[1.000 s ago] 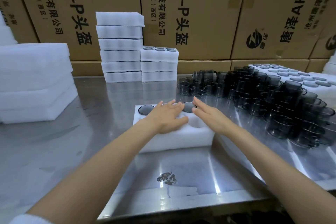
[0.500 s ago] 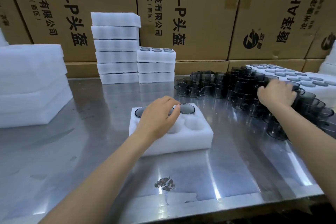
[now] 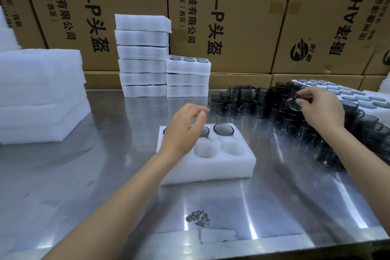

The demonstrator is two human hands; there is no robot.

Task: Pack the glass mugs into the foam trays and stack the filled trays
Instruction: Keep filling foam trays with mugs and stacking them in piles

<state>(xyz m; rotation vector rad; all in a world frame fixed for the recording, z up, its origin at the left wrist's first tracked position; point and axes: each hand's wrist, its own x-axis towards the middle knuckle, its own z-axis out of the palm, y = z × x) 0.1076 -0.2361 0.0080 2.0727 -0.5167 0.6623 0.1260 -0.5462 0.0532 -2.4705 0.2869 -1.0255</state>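
Observation:
A white foam tray [image 3: 211,164] lies in the middle of the steel table, with dark glass mugs in its back row, one plainly visible [image 3: 223,129], and two front holes empty. My left hand [image 3: 183,131] hovers over the tray's left side, fingers relaxed and holding nothing, and it hides the left holes. My right hand [image 3: 320,107] pinches a smoky glass mug [image 3: 291,102] by its rim, lifted and tilted above the heap of loose mugs [image 3: 306,124] at the right.
Two stacks of foam trays [image 3: 143,59] stand at the back, the shorter one [image 3: 187,76] showing mugs on top. Thick foam sheets [image 3: 40,95] pile up on the left. A filled foam tray [image 3: 358,95] lies far right. Cardboard boxes [image 3: 232,17] wall the back. A dark stain [image 3: 198,217] marks the near table.
My right hand left the tray, reached into the mug heap and now lifts one mug. My left hand rose slightly off the tray and opened.

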